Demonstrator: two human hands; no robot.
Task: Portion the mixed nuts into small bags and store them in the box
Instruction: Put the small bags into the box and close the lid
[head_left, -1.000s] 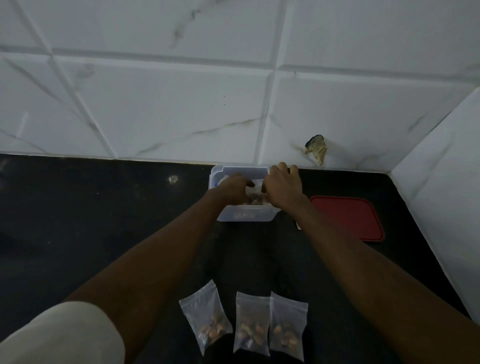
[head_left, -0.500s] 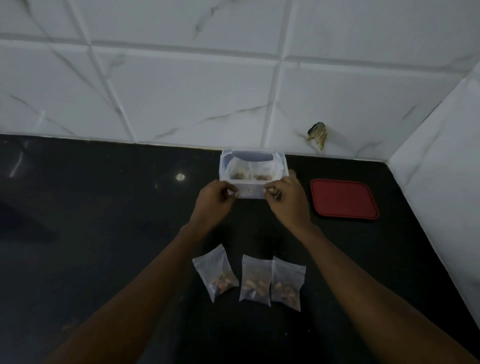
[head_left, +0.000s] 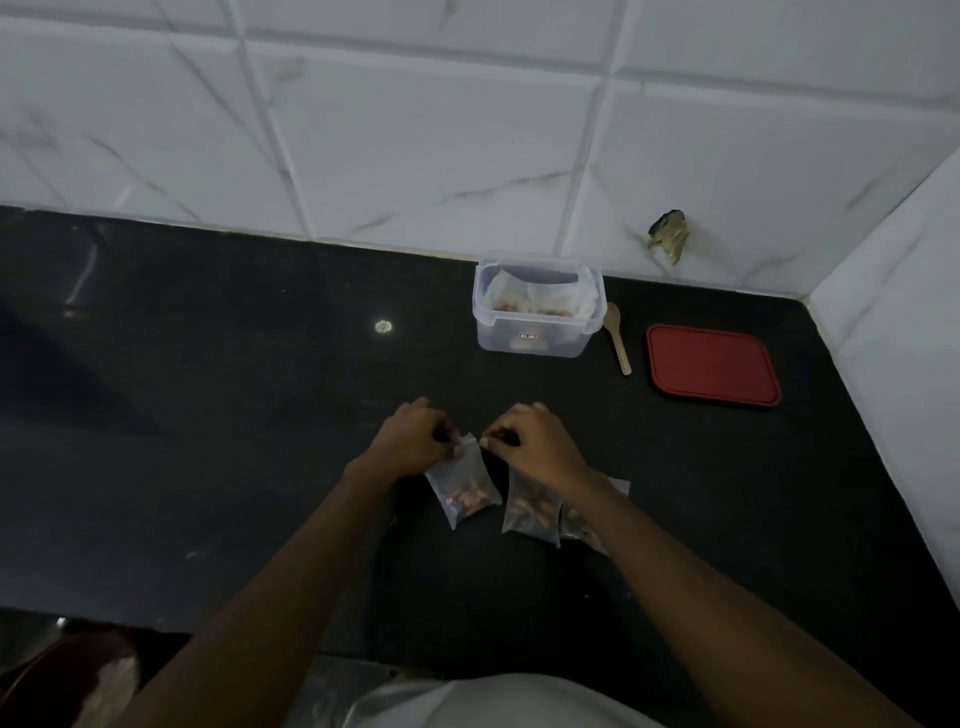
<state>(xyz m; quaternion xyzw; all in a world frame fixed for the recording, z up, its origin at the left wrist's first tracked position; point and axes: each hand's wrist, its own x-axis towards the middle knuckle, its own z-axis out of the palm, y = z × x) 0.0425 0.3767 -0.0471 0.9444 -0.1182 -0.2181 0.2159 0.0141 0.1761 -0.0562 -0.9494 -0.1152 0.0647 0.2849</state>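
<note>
Three small clear bags of nuts lie in a row on the black counter (head_left: 208, 415). My left hand (head_left: 410, 439) pinches the top edge of the left bag (head_left: 467, 491). Beside it, my right hand (head_left: 537, 449) has its fingers curled over the top of the middle bag (head_left: 530, 509), with the thumb tip close to the left bag's corner. What the right hand holds is hidden. My right forearm partly covers the right bag (head_left: 576, 519). Against the wall stands the clear plastic box (head_left: 535, 338), open, with filled bags inside.
A red lid (head_left: 711, 364) lies to the right of the box, and a small wooden spoon (head_left: 618, 338) lies between them. White tiled walls close off the back and right. The counter's front edge is near my body, with a reddish bowl (head_left: 67, 670) below it on the left.
Both hands have left the box and come back toward me to the row of bags. The camera has pulled back, and the spoon now shows beside the box.
</note>
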